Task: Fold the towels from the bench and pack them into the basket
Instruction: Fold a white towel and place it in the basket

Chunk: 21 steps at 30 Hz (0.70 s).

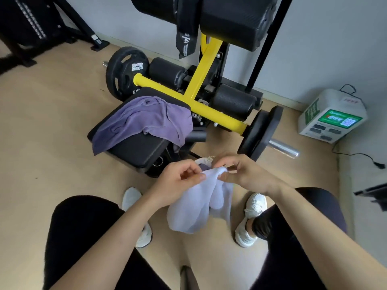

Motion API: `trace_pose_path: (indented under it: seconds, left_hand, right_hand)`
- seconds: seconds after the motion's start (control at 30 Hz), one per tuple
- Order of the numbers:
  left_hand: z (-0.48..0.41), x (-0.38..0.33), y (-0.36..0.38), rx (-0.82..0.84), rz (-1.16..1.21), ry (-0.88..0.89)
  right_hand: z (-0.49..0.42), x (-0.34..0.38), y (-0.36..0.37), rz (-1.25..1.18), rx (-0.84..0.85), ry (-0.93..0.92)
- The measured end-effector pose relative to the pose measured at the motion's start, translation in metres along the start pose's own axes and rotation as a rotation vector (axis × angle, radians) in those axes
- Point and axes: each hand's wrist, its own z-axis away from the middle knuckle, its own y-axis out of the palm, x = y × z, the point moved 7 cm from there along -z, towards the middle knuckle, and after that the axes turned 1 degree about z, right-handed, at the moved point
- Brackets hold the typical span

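Note:
A pale lavender towel (199, 204) hangs between my knees. My left hand (178, 178) pinches its upper edge on the left, and my right hand (240, 174) pinches the same edge on the right, the two hands close together. A darker purple towel (144, 120) lies crumpled over the black padded bench (138, 149) just beyond my hands. Behind my hands a sliver of a whitish rim (204, 160) shows, possibly the basket; most of it is hidden.
The bench belongs to a yellow-framed weight machine (201, 80) with black weight plates (123, 72) and a steel bar end (284, 148). A white box with a green screen (333, 116) and its cable sit at the right wall. My white shoes (251, 218) rest on the wooden floor.

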Motion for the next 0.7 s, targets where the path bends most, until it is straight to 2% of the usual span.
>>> trace_pose_path:
  seconds: [0.1,0.23,0.37,0.57,0.7]
  left_hand:
    - [0.003,0.015,0.001,0.002,0.002,-0.020]
    - [0.004,0.031,0.000,0.013,-0.013,-0.026]
    - [0.002,0.033,-0.009,-0.031,-0.014,-0.014]
    - [-0.003,0.045,-0.039,-0.244,-0.009,-0.085]
    - [-0.004,0.055,-0.059,-0.398,-0.012,-0.140]
  right_hand:
    - [0.006,-0.034,0.008,-0.014,-0.155,0.056]
    - [0.002,-0.063,0.038,0.097,-0.091,0.108]
    - [-0.010,-0.074,0.043,0.179,-0.109,0.141]
    - [-0.011,-0.088,0.028,0.025,-0.110,0.213]
    - [-0.009,-0.099,0.010,0.132,-0.180,0.265]
